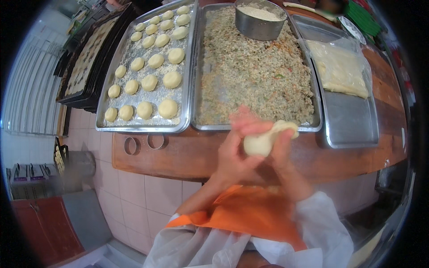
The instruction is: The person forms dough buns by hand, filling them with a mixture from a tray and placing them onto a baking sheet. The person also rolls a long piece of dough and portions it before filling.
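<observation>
- The left hand (234, 149) was partly closed, curved around the left side of a pale dough piece (258, 145), its thumb under the lower part.
- The right hand (283, 149) was also partly closed on the dough piece, its thumb pressed against the gathered upper right end; its other fingers were mostly hidden.
- The dough piece was held up between both hands, near the near edge of the wooden table (192, 156), just in front of the near edge of the middle tray.
- The middle tray (223, 127) carried a speckled crumbly mix (259, 67), thinner along its left edge, with a round metal pan (257, 30) of pale crumbs by its far edge.
- The left tray (147, 129) bore rows of flattened dough rounds (168, 108), larger along its right edge.
- Two metal rings (155, 141) lay on the table near its near left corner.
- The right tray (351, 123) held a pale dough slab (337, 71) in clear plastic toward its far half.
- A small whitish strip (403, 138) showed at the table's right edge, too small to tell whether it was a label or bore any writing.
- Dark trays (89, 58) were stacked beyond the left edge of the table.
</observation>
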A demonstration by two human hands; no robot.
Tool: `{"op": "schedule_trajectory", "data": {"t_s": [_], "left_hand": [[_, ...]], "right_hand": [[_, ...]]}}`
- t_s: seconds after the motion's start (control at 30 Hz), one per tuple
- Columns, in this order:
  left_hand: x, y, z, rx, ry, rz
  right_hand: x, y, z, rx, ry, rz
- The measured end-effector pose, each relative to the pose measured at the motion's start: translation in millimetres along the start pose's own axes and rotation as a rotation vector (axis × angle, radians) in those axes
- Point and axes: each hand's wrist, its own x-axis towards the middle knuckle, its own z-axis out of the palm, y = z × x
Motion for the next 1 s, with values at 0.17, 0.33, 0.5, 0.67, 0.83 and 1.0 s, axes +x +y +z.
{"op": "schedule_trajectory", "data": {"t_s": [0.17,0.33,0.5,0.67,0.83,1.0], "left_hand": [[4.1,26.8,-6.0,0.280,-0.180,-0.222],[-6.3,-2.8,2.9,-0.023,0.089,0.026],[-27.6,-13.9,-7.9,-0.317,0.040,-0.410],[-18.7,-9.8,-0.3,0.001,0.068,-0.046],[-16.9,-5.8,-8.4,-0.031,-0.044,-0.022],[-25.9,-14.6,-10.1,0.000,-0.038,-0.124]], "right_hand": [[-2.2,3.1,7.5,-0.294,0.102,0.060],[-9.1,14.8,-22.7,-0.115,0.010,0.079],[-5.4,-2.1,9.1,-0.168,0.155,0.160],[-10.4,6.7,-10.1,-0.172,0.045,0.145],[-11.2,-6.6,3.9,0.033,0.180,0.360],[-9.6,-3.8,5.0,-0.101,0.162,0.278]]}}
